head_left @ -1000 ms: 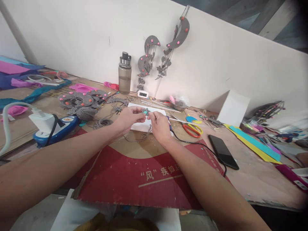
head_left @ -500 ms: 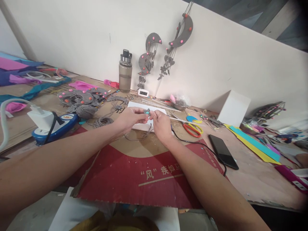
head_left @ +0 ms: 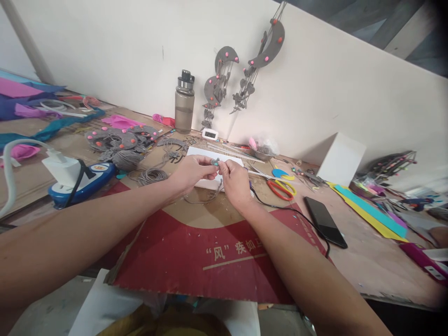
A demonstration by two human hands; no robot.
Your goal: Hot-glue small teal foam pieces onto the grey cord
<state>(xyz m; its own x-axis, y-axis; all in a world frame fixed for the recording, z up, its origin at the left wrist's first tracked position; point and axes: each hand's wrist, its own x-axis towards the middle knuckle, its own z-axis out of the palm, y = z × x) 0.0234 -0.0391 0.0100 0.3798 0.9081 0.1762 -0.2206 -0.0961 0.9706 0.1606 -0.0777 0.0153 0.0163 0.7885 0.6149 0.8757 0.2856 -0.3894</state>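
"What's nearest on your feed?"
"Red cardboard (head_left: 168,266). Past it, I see the left hand (head_left: 192,172) and right hand (head_left: 236,179) both pinching a small grey-teal piece (head_left: 214,162) over white paper (head_left: 200,152)."
"Farther?"
"A bottle (head_left: 184,109) before the wall (head_left: 122,56)."

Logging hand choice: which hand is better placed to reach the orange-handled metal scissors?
Likely the right hand: the scissors lie on its outer side, farther from the left hand. Both meet at a small teal piece.
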